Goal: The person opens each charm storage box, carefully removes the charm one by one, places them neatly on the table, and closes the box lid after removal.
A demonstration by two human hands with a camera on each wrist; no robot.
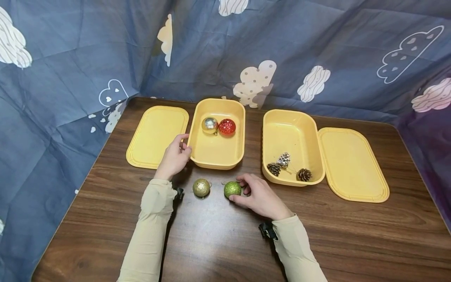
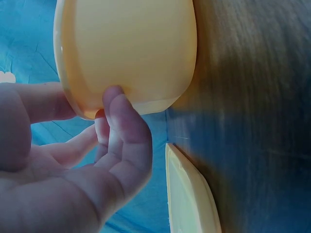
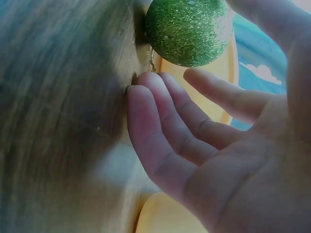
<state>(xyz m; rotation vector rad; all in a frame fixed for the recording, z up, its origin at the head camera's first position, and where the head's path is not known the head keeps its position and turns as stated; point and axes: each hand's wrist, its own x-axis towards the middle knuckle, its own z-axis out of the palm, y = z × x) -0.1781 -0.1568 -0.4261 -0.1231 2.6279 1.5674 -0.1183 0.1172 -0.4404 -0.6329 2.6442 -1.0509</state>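
Observation:
My left hand [image 1: 175,154] holds the left side of a yellow plastic box [image 1: 216,164] by its rim; in the left wrist view fingertips [image 2: 114,92] meet the box wall. Inside that box lie a silver-and-gold bauble [image 1: 210,124] and a red glitter bauble [image 1: 227,127]. Spread around a green glitter bauble [image 1: 232,189] on the table are the thumb and fingers of my right hand [image 1: 258,196]. The right wrist view has a fingertip [image 3: 192,74] just below this bauble, with a small gap. A gold glitter bauble [image 1: 201,188] sits between the hands, nearer the left one.
A second yellow box [image 1: 294,121] on the right contains several pine cones [image 1: 304,175]. Flat yellow lids lie outside the boxes: the left lid [image 1: 158,133] and the right lid [image 1: 354,164]. A blue patterned cloth [image 1: 211,51] hangs behind the wooden table [image 1: 208,243].

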